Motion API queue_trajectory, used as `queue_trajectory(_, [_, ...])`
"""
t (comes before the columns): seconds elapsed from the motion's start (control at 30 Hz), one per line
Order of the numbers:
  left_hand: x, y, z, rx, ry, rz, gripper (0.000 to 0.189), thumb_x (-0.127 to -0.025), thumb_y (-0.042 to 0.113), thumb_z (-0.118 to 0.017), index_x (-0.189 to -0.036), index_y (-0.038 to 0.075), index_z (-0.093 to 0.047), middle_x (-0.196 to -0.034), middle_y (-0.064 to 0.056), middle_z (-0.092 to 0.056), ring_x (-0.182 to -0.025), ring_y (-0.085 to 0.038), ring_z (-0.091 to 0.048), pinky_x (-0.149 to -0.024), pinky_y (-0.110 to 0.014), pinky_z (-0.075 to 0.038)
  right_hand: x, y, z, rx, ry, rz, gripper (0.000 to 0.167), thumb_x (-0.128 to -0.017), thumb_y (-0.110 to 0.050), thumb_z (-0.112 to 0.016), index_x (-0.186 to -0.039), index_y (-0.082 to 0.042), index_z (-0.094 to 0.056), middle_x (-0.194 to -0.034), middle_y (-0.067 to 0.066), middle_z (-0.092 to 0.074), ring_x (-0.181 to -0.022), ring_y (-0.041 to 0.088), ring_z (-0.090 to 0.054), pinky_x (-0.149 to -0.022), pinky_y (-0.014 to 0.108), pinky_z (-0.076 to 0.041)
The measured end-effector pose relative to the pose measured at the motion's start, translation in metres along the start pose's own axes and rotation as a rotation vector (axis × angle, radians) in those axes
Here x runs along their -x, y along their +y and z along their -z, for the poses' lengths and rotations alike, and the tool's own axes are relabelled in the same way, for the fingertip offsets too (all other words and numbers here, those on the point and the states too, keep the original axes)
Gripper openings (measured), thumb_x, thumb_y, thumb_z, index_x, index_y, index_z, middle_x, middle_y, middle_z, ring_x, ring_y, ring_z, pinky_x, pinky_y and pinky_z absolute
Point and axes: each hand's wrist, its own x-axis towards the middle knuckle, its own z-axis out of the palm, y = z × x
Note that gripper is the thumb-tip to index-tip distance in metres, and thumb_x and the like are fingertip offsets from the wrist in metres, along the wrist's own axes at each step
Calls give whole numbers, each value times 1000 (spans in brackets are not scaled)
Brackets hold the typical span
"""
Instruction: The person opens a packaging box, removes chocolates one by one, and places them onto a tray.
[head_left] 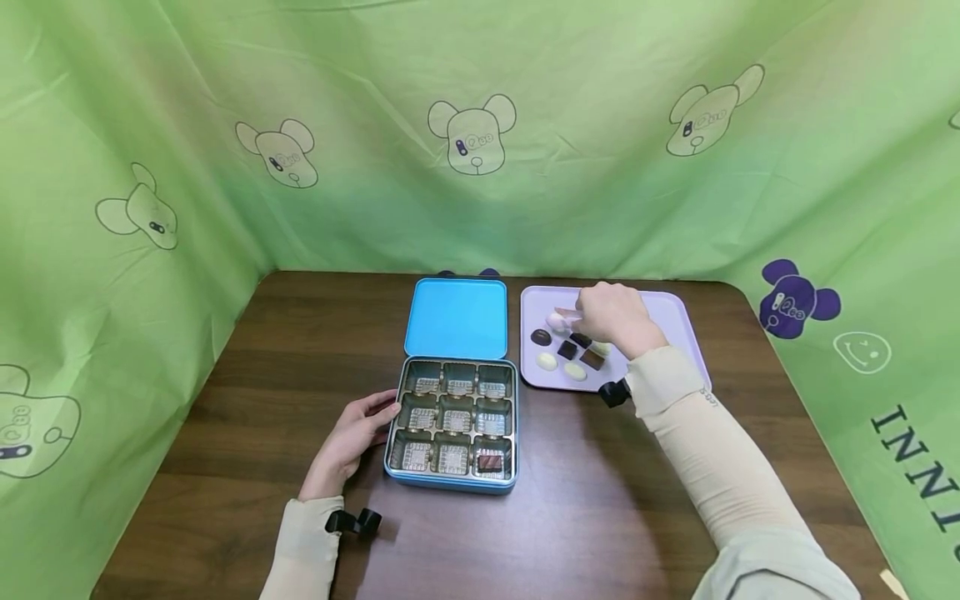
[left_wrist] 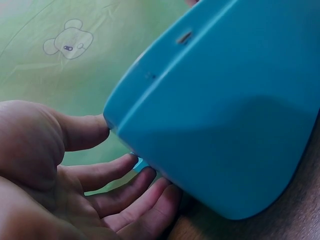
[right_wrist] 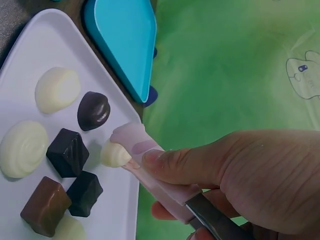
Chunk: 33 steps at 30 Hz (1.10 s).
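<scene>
My right hand (head_left: 617,317) grips pink-tipped tongs (right_wrist: 131,135) over the lilac tray (head_left: 667,321). A cream-white chocolate (right_wrist: 113,154) sits at the tong tips. Dark, milk and white chocolates lie nearby, among them a dark oval one (right_wrist: 93,111) and a brown block (right_wrist: 46,206). With thumb and fingertips, my left hand (head_left: 354,435) touches the left side of a blue tin (head_left: 450,481). The tin's divided insert (head_left: 455,419) has a brown chocolate (head_left: 490,462) in its front right compartment.
Behind the tin lies its blue lid (head_left: 457,318), inner side up, left of the tray. The tin, lid and tray rest on a dark wooden table (head_left: 315,350). A green printed cloth (head_left: 480,217) hangs around the table's back and sides.
</scene>
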Motion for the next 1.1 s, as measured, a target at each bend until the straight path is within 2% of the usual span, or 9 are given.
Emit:
queue_trajectory(0.6, [-3, 0, 2, -18, 6, 9, 46, -104, 14, -56, -146, -4, -47, -133, -24, -58, -95, -14, -64, -78, -29, -55, -10, 7, -14, 3, -44, -13, 30, -89, -35, -73, -68, -15, -66, -74, 8, -62, -70, 29, -58, -59, 46, -45])
queue_trajectory(1.1, [-2, 0, 2, -26, 8, 8, 47, -104, 15, -56, -146, -4, -47, -132, -23, -58, -96, -15, -64, -80, -31, -55, -9, 4, -15, 15, -50, -33, 31, -88, -35, -74, -70, -12, -64, -73, 9, -62, -69, 29, -58, -59, 46, -47])
